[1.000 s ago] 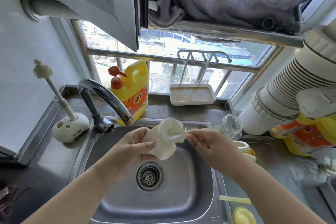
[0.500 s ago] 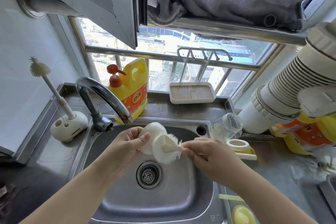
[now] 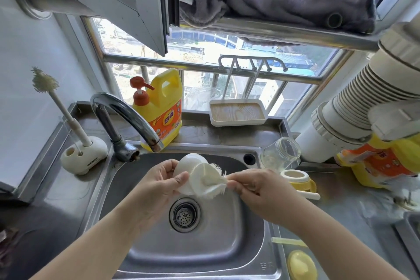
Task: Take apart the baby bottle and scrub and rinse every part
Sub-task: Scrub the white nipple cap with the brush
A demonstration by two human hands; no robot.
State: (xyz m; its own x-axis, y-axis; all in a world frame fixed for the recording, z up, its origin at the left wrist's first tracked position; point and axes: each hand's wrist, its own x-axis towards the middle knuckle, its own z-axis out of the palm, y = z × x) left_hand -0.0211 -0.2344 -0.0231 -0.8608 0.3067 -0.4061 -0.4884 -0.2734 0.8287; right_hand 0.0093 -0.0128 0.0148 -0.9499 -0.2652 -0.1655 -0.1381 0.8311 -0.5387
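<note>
I see strong daylight pouring through the window (image 3: 204,70), washing out the view outside. The sink (image 3: 204,245) shows soft glare. Straight lines bow hard at the edges, and the corners look dim and soft.

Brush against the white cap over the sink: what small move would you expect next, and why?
Probably turn the white cap a little in the left hand so the brush, held by the right hand, reaches another patch. The bristles touch only one side of it, and no water runs from the faucet, so rinsing looks premature.
</note>
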